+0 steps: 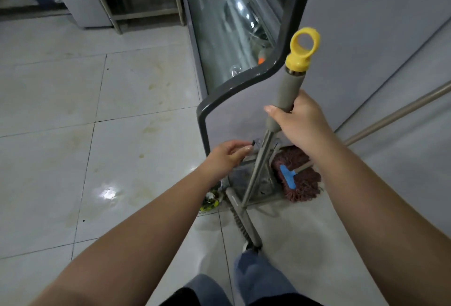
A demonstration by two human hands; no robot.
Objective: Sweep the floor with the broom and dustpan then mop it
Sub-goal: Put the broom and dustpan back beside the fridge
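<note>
- Nearest, at the bottom edge, the person's legs in blue jeans (pixel 258 279) stand on the tiled floor (pixel 73 115), with two bare forearms reaching forward above them.
- Just beyond the feet, a grey bar (pixel 241 217) with a ribbed strip lies on the floor, joined to the lower end of a metal pole that rises toward the right hand; whether this is the broom head or part of the dustpan cannot be told.
- Left of that bar, a small heap of yellow and white litter (pixel 210 199) sits on the tiles beside the foot of a grey cabinet.
- The left hand (pixel 225 156) hovers near the pole's lower part, fingers loosely curled, thumb and forefinger pinching a small dark clip (pixel 253 143) at the cabinet edge.
- Right of it, a reddish-brown mop head (pixel 301 183) with a blue clamp rests on the floor against the cabinet, its beige handle (pixel 395 112) slanting away up to the right.
- The right hand (pixel 301 120) is wrapped firmly round the grey grip (pixel 289 88) of the upright pole, thumb across the front.
- Above that fist, the grip ends in a yellow ring cap (pixel 303 48).
- Farther off, a curved glass display case (pixel 227 27) runs back along the left of the cabinet (pixel 366 24), and metal shelving legs stand at the far edge of the floor.
</note>
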